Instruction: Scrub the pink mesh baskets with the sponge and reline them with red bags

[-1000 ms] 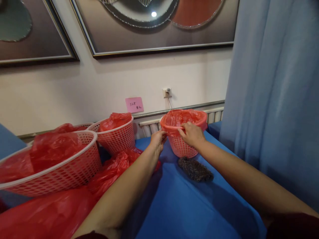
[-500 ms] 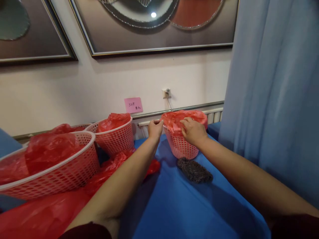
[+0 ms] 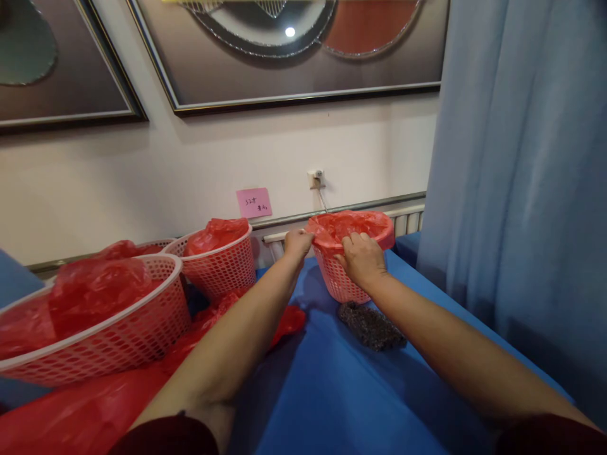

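A pink mesh basket (image 3: pixel 332 275) stands on the blue-covered table, lined with a thin red plastic bag (image 3: pixel 360 222) whose edge is folded over the rim. At the rim's left side, my left hand (image 3: pixel 298 243) is closed, pinching the bag's edge. My right hand (image 3: pixel 363 258) curls over the front of the rim, its fingers closed on the bag and basket edge. Just in front of the basket lies a dark, speckled, lumpy bundle (image 3: pixel 372 325), touched by neither hand; its kind I cannot make out.
On the left stand more baskets, a large one (image 3: pixel 109 335) and a smaller one (image 3: pixel 227 262), with red bags inside. Loose red plastic (image 3: pixel 85 411) lies in front of them. A blue curtain (image 3: pixel 521 189) hangs at right. Behind are a wall socket (image 3: pixel 316 179) and a radiator (image 3: pixel 411 221).
My right hand has moved down from above the bag's opening to the front rim. The bag's front edge now lies flatter over the rim. My left hand stays at the left side.
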A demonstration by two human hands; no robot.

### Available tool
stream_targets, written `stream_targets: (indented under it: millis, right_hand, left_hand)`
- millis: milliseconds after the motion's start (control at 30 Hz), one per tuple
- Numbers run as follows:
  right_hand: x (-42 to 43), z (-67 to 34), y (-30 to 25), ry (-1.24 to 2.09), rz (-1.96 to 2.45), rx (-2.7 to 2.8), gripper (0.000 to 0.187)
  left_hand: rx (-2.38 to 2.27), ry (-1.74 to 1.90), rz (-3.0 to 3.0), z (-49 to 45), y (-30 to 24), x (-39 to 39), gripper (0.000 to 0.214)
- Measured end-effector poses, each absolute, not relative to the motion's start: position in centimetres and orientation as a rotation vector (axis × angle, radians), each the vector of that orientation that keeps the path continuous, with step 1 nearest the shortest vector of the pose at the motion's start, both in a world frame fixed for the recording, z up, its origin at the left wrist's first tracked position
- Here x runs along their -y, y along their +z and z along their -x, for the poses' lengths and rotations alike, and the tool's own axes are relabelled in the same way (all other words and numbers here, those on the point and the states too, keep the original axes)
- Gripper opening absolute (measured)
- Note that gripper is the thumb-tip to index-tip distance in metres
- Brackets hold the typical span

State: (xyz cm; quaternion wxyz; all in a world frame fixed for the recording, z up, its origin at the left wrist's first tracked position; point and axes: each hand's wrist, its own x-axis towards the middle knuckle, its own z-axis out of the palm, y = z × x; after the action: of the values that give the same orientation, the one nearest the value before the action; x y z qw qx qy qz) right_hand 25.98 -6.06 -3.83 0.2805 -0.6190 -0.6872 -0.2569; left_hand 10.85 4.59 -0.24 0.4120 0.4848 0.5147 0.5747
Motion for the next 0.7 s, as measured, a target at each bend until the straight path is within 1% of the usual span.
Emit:
stream_targets:
  millis: [67, 200, 300, 367, 500, 600, 700]
  right_hand:
    - [6.1, -25.9, -4.0, -0.684, 1.654, 1.846, 0.019]
    - [6.2, -26.0, -4.4, -0.673, 1.642, 1.836, 0.017]
    - [6.2, -26.0, -4.8, -0.683, 1.641, 1.824, 0.01]
    - [6.3, -26.1, -5.0, -0.685, 1.638, 1.817, 0.009]
    - [6.3, -26.2, -5.3, -0.662, 1.634, 1.799, 0.009]
    - [6.2, -26.3, -5.4, -0.66, 1.631, 1.794, 0.008]
    - [6.0, -26.7, -5.5, -0.67, 1.614, 1.793, 0.012]
  left_hand:
    - [-1.226, 1.449, -1.029, -10.3, -1.8, -3.8, 0.015]
    - [-1.113, 1.37, -0.722, -9.3, -4.2, -2.4, 0.022]
    - [-1.063, 1.34, -0.634, -9.2, -4.3, -2.4, 0.027]
    - [-1.052, 1.345, -0.635, -9.4, -3.8, -2.7, 0.03]
    - [-1.09, 1.402, -0.722, -10.1, -2.8, -3.6, 0.019]
    - [-1.143, 1.47, -0.808, -10.4, -2.5, -4.2, 0.019]
    - [-1.199, 1.534, -0.895, -10.1, -2.5, -4.6, 0.018]
